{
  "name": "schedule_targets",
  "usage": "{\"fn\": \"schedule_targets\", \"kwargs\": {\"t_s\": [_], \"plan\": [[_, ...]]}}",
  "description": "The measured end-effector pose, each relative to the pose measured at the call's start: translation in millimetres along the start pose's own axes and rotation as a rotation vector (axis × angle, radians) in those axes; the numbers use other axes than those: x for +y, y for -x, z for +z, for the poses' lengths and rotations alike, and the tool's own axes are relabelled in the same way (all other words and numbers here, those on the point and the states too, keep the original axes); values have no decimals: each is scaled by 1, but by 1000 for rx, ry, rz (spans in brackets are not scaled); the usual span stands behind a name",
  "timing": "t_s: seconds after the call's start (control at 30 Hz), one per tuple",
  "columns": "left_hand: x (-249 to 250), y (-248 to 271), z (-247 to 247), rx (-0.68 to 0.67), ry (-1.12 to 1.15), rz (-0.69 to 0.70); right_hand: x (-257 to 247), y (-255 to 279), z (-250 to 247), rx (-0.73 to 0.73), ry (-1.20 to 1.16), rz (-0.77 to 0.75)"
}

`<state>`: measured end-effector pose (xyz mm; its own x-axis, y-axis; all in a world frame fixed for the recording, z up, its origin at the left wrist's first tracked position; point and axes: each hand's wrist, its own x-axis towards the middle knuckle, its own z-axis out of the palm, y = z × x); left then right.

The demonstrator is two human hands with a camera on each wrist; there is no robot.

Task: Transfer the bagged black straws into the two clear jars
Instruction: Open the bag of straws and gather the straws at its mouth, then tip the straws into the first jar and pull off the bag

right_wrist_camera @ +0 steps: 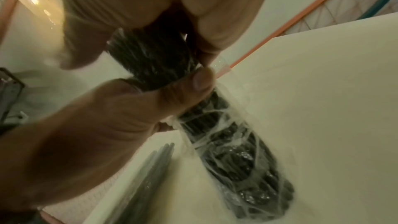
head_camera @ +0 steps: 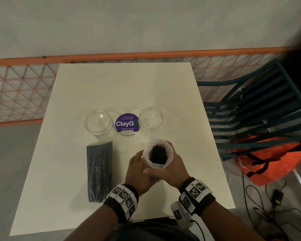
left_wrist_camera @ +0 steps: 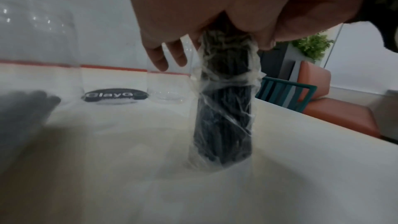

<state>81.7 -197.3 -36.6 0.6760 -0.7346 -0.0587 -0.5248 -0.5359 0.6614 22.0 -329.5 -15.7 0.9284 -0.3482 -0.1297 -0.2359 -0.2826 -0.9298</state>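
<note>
An opened clear bag of black straws (head_camera: 158,154) stands upright on the white table (head_camera: 129,84), its bottom end on the tabletop. My left hand (head_camera: 137,168) and right hand (head_camera: 174,167) both grip it around the upper part. In the left wrist view the bag (left_wrist_camera: 224,117) hangs down from my left hand (left_wrist_camera: 215,6). The right wrist view shows my left thumb (right_wrist_camera: 200,81) pressed on the bag (right_wrist_camera: 232,151). A second bag of straws (head_camera: 99,173) lies flat to the left. Two empty clear jars (head_camera: 97,122) (head_camera: 150,119) stand just beyond.
A round purple ClayGo sticker (head_camera: 127,123) sits between the jars. A teal slatted chair (head_camera: 259,110) and an orange bag (head_camera: 271,157) are off the table's right edge. An orange mesh fence (head_camera: 16,87) runs behind the table. Cables (head_camera: 268,206) lie on the floor.
</note>
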Motion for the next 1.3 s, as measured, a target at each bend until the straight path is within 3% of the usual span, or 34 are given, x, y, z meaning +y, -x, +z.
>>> {"fn": "schedule_targets", "kwargs": {"t_s": [0.07, 0.17, 0.23, 0.37, 0.47, 0.6, 0.77, 0.87, 0.97, 1.13, 1.3], "plan": [[0, -1, -7, -126, -65, -6, 7, 0, 1, 20, 22, 55], [-4, -1, -24, -233, 388, -63, 17, -1, -2, 29, 18, 118], [-4, 2, -36, -172, 571, -123, 15, 0, -4, 56, 37, 80], [14, 0, -36, -133, 703, -79, 18, 10, 3, 38, 19, 23], [18, -1, -22, -6, 804, -94, 26, 11, 10, 42, -22, 12], [17, 4, -12, 167, 793, -69, 31, 11, 16, 20, 13, 17], [16, 6, -8, 210, 725, -44, 31, 10, 15, -137, 146, 18], [11, 8, -2, 199, 716, -76, 48, 6, 16, -171, 400, -25], [8, 9, 6, 190, 737, -111, 55, 8, 19, -215, 524, 47], [-1, 8, 19, 163, 781, -195, 57, 10, 24, -158, 471, 62], [1, 2, 18, 129, 731, -328, 49, 5, 25, -254, 481, 221]]}}
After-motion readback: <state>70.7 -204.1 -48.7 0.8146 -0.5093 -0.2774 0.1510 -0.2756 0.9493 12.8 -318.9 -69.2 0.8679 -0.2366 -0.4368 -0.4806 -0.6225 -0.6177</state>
